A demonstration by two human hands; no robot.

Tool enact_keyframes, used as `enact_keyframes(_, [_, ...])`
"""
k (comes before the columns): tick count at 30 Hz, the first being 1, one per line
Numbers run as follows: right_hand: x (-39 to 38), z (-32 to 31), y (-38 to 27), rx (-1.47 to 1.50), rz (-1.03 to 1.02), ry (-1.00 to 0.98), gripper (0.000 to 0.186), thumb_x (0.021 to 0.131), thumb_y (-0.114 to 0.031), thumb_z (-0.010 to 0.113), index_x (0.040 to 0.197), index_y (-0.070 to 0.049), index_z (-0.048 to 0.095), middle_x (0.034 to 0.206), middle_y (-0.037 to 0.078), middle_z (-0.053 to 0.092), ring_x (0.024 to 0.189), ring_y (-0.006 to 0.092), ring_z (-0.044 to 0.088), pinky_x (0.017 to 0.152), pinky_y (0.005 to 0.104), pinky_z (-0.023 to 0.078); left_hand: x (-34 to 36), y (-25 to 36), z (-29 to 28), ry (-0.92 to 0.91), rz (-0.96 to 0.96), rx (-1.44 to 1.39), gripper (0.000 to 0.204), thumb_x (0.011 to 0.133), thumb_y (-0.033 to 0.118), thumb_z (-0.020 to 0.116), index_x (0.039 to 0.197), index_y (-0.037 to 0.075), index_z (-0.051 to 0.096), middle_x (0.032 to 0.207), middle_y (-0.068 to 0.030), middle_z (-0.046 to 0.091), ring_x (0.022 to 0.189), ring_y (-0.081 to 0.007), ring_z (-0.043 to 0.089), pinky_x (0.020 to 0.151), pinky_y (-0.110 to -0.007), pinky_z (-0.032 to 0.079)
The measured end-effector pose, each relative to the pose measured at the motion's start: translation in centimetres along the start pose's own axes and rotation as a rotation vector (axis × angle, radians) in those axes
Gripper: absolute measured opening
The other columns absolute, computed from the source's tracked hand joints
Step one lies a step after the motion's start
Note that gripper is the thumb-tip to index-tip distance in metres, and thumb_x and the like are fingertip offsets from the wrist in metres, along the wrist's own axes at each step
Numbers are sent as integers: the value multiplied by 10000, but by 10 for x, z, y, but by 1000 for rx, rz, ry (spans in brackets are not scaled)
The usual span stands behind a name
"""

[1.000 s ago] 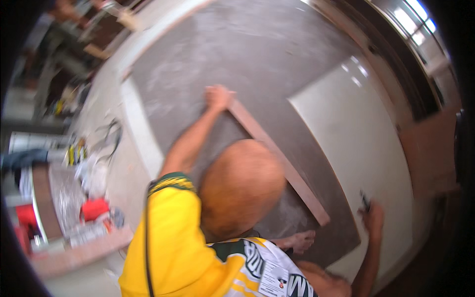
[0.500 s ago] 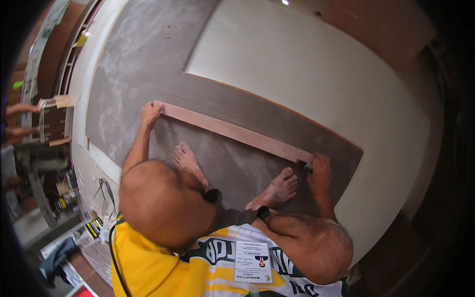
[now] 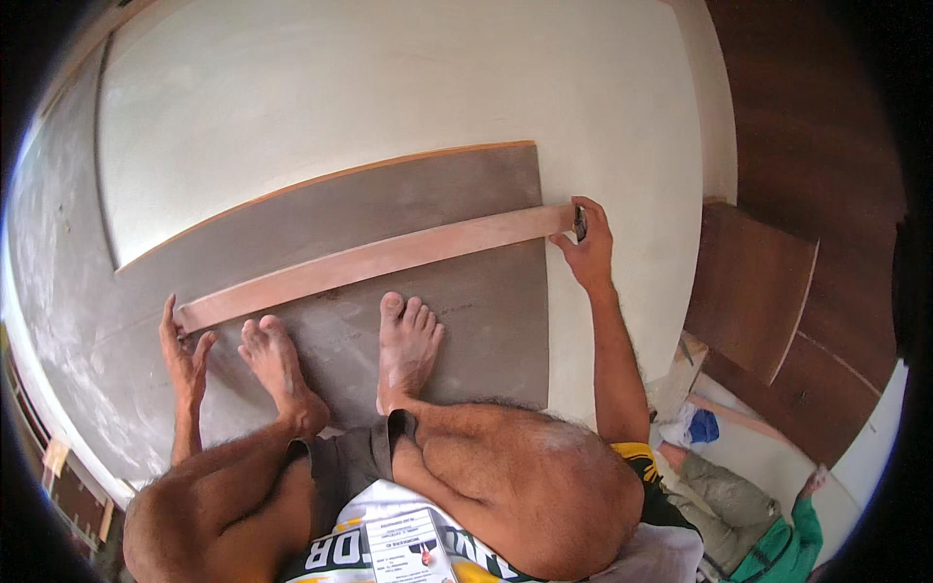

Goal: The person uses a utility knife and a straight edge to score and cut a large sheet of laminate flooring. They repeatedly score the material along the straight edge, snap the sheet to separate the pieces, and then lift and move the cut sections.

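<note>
A long pinkish wooden strip point(image 3: 374, 260) lies slantwise across a dusty grey-brown board point(image 3: 476, 335), just beyond my bare feet point(image 3: 408, 350). My left hand point(image 3: 190, 361) is at the strip's left end, thumb and fingers apart, fingertips touching that end. At the other end, my right hand point(image 3: 588, 248) is closed on a small dark object point(image 3: 579, 223), too small to name for sure, beside the strip's end. A pale cream panel point(image 3: 398, 73) with an orange-brown edge borders the grey-brown board at the top and right.
Dark brown wooden panels point(image 3: 748, 287) stand at the right. A co-worker in a green sleeve point(image 3: 777, 544) is at the lower right, near a blue cloth point(image 3: 705, 428). Some boards point(image 3: 58, 466) show at the lower left.
The view has swung round, so the strip now slopes up to the right. My right hand with the dark object has come to the strip's end. My left hand's fingers have spread.
</note>
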State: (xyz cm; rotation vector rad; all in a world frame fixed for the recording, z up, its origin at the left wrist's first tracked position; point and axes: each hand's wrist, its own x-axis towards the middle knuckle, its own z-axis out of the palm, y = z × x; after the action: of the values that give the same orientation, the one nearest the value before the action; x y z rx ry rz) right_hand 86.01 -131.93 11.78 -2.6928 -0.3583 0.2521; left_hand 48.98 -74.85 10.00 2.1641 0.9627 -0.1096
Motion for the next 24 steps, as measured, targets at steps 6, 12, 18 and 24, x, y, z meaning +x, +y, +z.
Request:
enact_keyframes(6, [-14,-6,-5,100,95,15,727,668,27,884,1320,-41,569,1309,108,589,1230,273,597,1071,385,491,10,-16,-10,-13,189,234,663,831,43,802,1429,87,518,1327,-134,538,1196,-297,542,999,-421,479])
enact_keyframes(12, [-15,-3,-4,30,102,52,702,695,11,883,1325,-5,573,1216,97,624,1135,266,639,1046,375,510,15,-22,-15,1,266,282,649,827,3,791,1415,90,531,1324,-126,538,1188,-299,545,985,-420,483])
enact_keyframes(18, [5,-11,-2,486,490,-139,492,747,-59,881,1164,-21,624,890,-8,607,757,106,582,703,279,505,11,-23,-20,14,219,254,656,806,-68,774,1398,89,537,1347,-130,521,1203,-314,537,1009,-419,468])
enact_keyframes(24, [17,-3,35,695,501,-197,377,792,-142,842,791,-167,465,694,-40,478,594,73,415,531,266,361,15,-32,-23,-2,207,260,636,836,-52,749,1417,99,535,1383,-136,491,1225,-317,529,1012,-419,463])
